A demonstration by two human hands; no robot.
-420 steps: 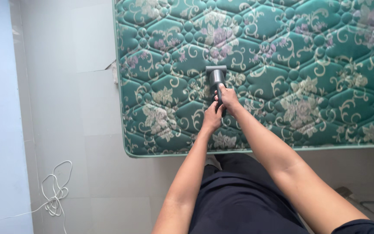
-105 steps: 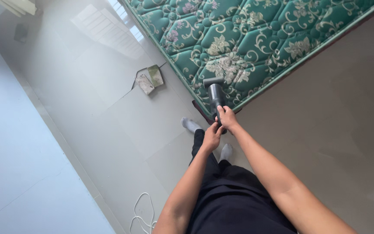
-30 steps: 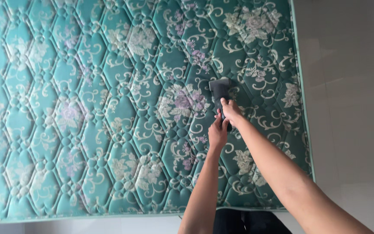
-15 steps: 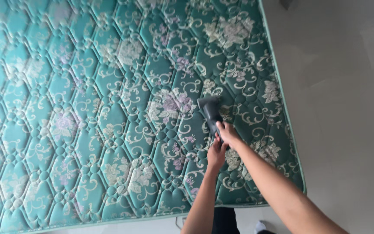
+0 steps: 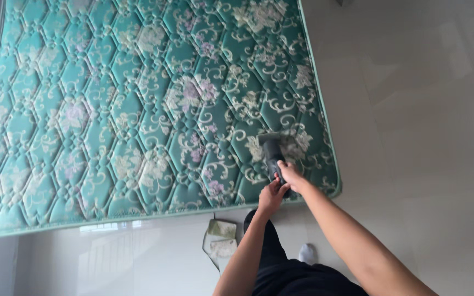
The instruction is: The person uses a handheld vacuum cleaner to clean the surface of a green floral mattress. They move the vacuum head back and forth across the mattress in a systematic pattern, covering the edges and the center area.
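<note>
A dark grey handheld vacuum (image 5: pixel 272 151) rests with its wide nozzle on a green quilted mattress (image 5: pixel 138 109) with a floral pattern, near the mattress's near right corner. My right hand (image 5: pixel 290 175) grips the vacuum's handle from above. My left hand (image 5: pixel 272 196) holds the rear end of the handle just below it. Both arms reach forward from the lower right. The handle is mostly hidden by my fingers.
The mattress lies flat on a pale glossy tiled floor (image 5: pixel 423 109). A broken floor tile with loose pieces (image 5: pixel 220 238) sits just below the mattress's near edge, by my legs. My foot in a white sock (image 5: pixel 307 253) stands beside it.
The vacuum and both hands have drawn back toward the mattress's near right corner. The view has shifted so the mattress edge, the floor, the broken tile and my foot show.
</note>
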